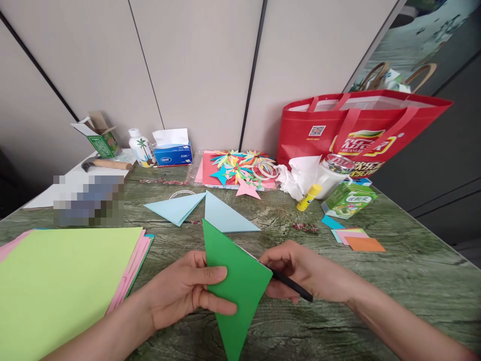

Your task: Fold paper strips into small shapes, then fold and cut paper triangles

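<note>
My left hand [199, 288] grips a folded sheet of green paper [240, 291], thumb and fingers lying across its left part. My right hand [291, 271] is closed on a black-handled knife [295, 288] at the paper's right corner. A thin pale strip, seemingly its blade, runs along the upper slanting edge, mostly hidden inside the fold. Just beyond the green paper lie two light blue folded triangles, the left one [176, 209] partly opened and the right one [227, 215] flat.
A paper stack [71, 286] lies at left. Behind stand a white bottle [141, 149], tissue pack [173, 154], colourful paper stars [236, 168] and red bag [330, 130]. At right are a glue stick [308, 197], green carton [349, 199], mug [330, 179] and paper scraps [364, 244].
</note>
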### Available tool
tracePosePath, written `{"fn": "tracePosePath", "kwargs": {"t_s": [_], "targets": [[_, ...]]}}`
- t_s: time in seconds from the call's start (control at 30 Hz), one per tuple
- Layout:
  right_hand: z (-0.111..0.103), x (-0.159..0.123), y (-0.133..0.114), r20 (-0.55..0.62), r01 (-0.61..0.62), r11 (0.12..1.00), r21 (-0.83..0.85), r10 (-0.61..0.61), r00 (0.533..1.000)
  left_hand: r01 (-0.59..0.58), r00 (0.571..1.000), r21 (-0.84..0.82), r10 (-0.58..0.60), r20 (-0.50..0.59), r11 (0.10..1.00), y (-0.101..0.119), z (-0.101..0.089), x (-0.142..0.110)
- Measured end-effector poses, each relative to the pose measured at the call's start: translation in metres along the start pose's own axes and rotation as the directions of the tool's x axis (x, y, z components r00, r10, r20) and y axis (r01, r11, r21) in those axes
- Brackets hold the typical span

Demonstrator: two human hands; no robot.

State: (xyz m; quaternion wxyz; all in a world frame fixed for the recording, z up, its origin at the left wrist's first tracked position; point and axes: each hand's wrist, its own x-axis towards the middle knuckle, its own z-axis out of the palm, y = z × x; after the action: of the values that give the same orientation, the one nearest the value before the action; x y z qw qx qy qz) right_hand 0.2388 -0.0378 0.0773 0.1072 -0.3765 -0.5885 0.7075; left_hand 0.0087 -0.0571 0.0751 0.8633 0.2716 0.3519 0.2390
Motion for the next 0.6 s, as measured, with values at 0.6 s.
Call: {"fn": "tracePosePath", "kwargs": {"t_s": [0.6], "targets": [[0.0004, -0.0009, 0.0023, -0.010, -0.036, 0.999, 0.030, 0.036, 0.999, -0.090, 0.995, -0.031, 0.089, -0.052, 0.995, -0.0062, 0.0047, -0.0030]]}}
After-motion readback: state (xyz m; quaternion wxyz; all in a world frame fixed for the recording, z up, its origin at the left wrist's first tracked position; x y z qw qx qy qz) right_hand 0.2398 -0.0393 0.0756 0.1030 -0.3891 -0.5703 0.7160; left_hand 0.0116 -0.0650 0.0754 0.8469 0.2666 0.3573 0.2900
